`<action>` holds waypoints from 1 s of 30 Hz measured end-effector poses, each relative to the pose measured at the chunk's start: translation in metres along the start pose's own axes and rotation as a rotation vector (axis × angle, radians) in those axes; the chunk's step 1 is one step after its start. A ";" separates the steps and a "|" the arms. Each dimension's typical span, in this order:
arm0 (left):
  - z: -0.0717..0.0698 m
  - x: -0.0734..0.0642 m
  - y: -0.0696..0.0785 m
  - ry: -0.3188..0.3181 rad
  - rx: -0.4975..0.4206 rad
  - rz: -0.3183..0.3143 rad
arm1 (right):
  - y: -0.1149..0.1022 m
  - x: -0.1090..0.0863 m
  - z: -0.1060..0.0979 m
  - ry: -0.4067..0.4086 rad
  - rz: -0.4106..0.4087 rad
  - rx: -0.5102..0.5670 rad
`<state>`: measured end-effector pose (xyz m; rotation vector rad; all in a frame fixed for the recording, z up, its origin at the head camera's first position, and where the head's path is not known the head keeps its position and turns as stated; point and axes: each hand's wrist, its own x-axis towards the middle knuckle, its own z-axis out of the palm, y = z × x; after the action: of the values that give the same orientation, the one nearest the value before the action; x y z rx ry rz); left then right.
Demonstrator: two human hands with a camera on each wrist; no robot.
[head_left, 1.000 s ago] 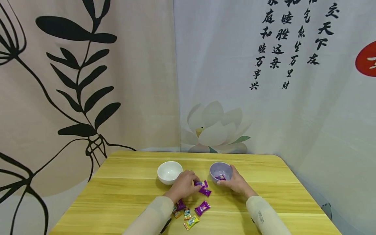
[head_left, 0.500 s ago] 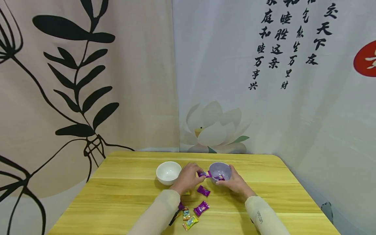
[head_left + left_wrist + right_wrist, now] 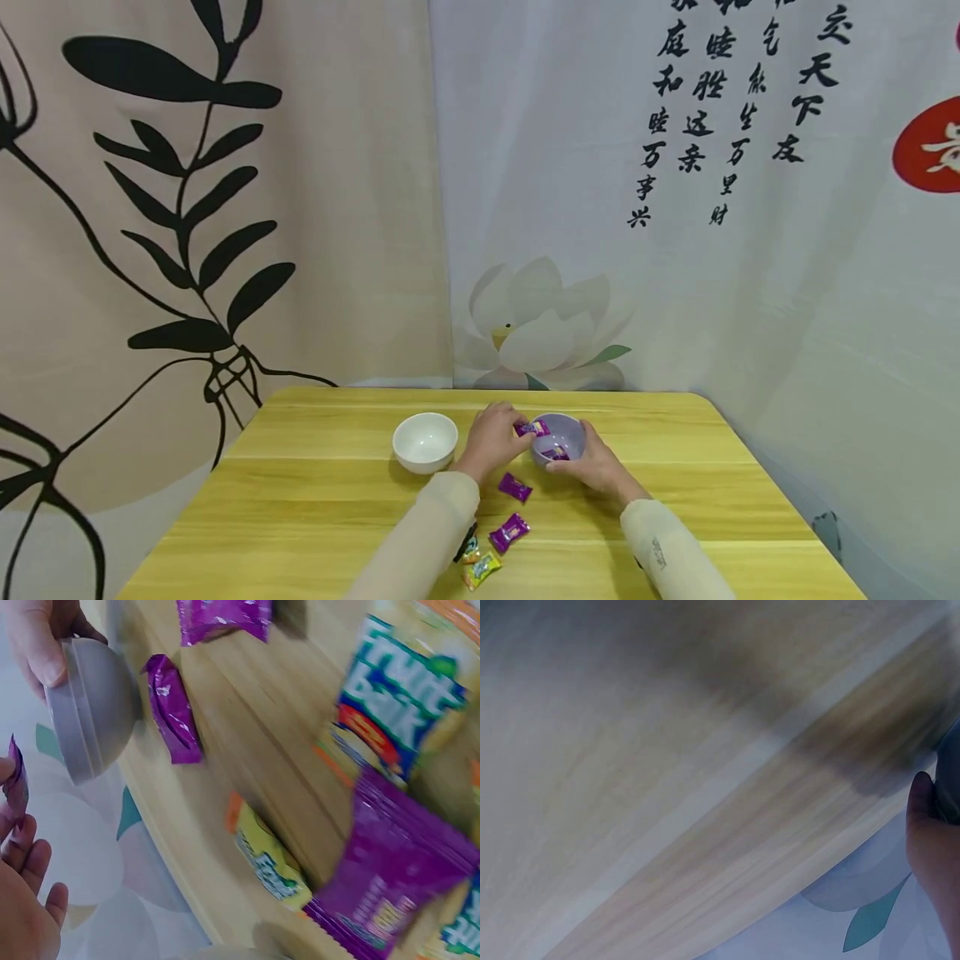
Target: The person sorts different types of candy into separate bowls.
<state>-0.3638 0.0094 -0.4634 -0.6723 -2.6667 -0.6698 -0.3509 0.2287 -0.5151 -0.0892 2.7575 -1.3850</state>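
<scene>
My left hand (image 3: 492, 438) pinches a purple-wrapped candy (image 3: 534, 427) at the left rim of the lavender bowl (image 3: 573, 434). In the left wrist view the same candy (image 3: 16, 784) shows between thumb and fingers, apart from the bowl (image 3: 94, 705). My right hand (image 3: 597, 467) grips the bowl from its right side, thumb toward the front. Another purple candy (image 3: 556, 453) lies inside the bowl. In the right wrist view only part of the right hand (image 3: 935, 859) shows, against the bowl's edge.
A white bowl (image 3: 425, 442) stands left of my left hand. Two purple candies (image 3: 515, 487) lie on the wooden table (image 3: 300, 500) in front of the lavender bowl. Nearer are yellow candies (image 3: 482, 571), partly behind the left sleeve. The left wrist view shows several wrapped candies, including a purple one (image 3: 394, 862).
My left hand has picked up a purple candy from the table and carried it up and right to the lavender bowl's rim. The right hand keeps its grip on the bowl.
</scene>
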 end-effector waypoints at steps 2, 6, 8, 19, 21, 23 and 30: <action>0.001 0.002 0.002 0.012 0.018 -0.008 | -0.001 0.000 0.000 -0.002 -0.003 0.004; 0.005 0.007 0.005 0.039 0.048 -0.012 | 0.000 0.003 0.002 -0.001 -0.021 0.017; 0.006 0.009 0.005 0.050 0.064 -0.007 | 0.000 0.003 0.002 -0.002 -0.023 0.017; 0.012 0.016 0.014 -0.072 0.024 -0.066 | -0.003 0.000 0.002 -0.001 -0.057 0.007; 0.012 0.015 0.012 -0.126 -0.003 -0.097 | -0.003 0.000 0.002 -0.002 -0.059 0.011; 0.013 0.013 0.009 -0.147 -0.013 -0.112 | -0.002 0.000 0.002 0.002 -0.062 0.012; 0.011 0.010 -0.002 -0.169 -0.037 -0.121 | 0.000 0.000 -0.001 0.017 -0.046 0.005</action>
<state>-0.3753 0.0167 -0.4694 -0.6053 -2.8764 -0.7248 -0.3507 0.2293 -0.5150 -0.1427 2.7825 -1.4094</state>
